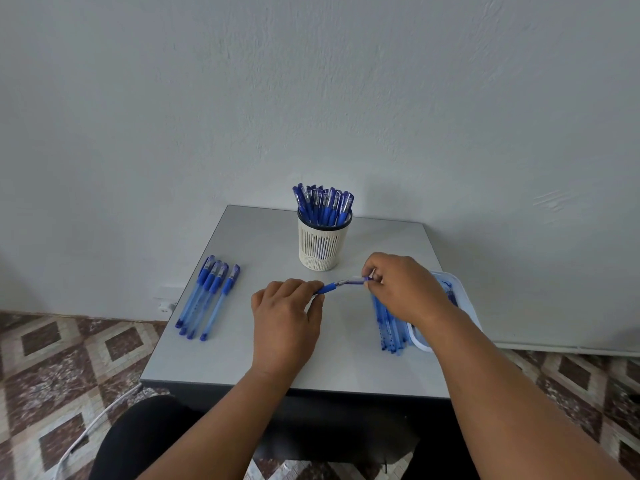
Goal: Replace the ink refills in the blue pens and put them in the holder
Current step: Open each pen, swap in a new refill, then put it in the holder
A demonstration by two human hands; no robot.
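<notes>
A blue pen [337, 285] hangs level above the middle of the grey table [263, 237], held at both ends. My left hand [285, 315] grips its blue grip end. My right hand [403, 287] pinches the clear cap at its other end. Behind the pen stands a cream slotted holder [322, 242] filled with several capped blue pens. Several more capped blue pens [207, 299] lie side by side at the table's left. A row of blue pen parts [389, 327] lies under my right wrist, partly hidden.
A white tray [452, 289] sits at the table's right edge, mostly hidden by my right forearm. The table stands against a pale wall. Patterned tiled floor surrounds it, and a white cable [86, 431] runs along the floor at the lower left.
</notes>
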